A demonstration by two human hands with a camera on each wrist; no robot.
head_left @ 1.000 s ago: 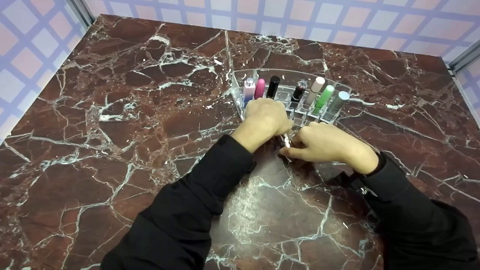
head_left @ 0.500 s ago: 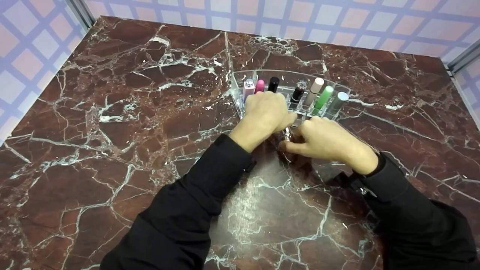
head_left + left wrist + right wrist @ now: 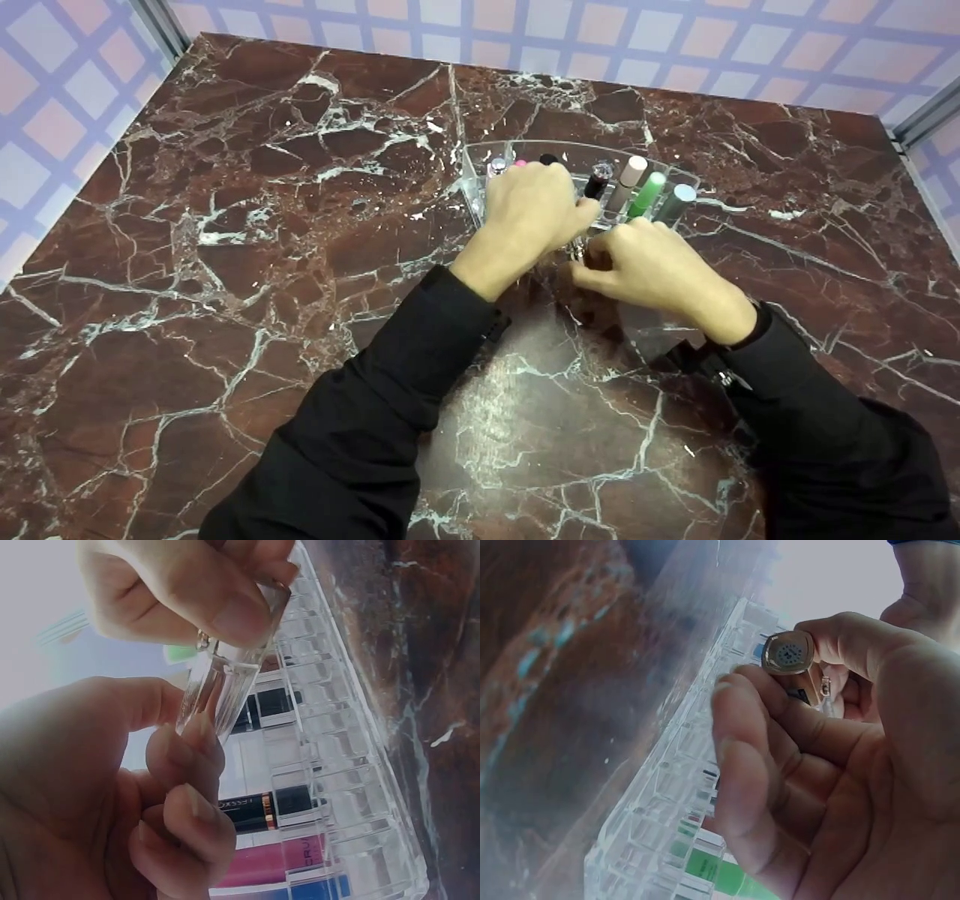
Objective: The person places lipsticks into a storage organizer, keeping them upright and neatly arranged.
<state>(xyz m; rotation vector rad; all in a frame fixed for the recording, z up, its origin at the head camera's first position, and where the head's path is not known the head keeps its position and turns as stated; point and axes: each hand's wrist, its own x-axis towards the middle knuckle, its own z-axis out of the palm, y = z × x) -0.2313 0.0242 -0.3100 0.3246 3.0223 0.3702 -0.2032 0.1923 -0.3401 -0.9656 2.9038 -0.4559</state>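
Observation:
Both hands hold one lipstick (image 3: pixel 217 694), with a clear squarish section and a gold base, tilted in front of a clear acrylic organizer (image 3: pixel 471 161). My left hand (image 3: pixel 529 206) pinches the clear end between thumb and fingers. My right hand (image 3: pixel 649 262) grips the other end; the gold base end (image 3: pixel 787 652) faces the right wrist camera. From above, only a shiny bit of the lipstick shows between the hands. The left hand covers much of the organizer's left side.
Upright in the organizer stand several cosmetic tubes, among them a black one with a glittery top (image 3: pixel 600 178), a pale pink one (image 3: pixel 634 171), a green one (image 3: pixel 649 195) and a grey one (image 3: pixel 679 201). Beneath is a dark red marbled table (image 3: pixel 300 300), with a checkered wall (image 3: pixel 525 30) behind.
Both hands have risen in the head view toward the organizer, the lipstick between them. The left hand now hides more of the pink and black tubes.

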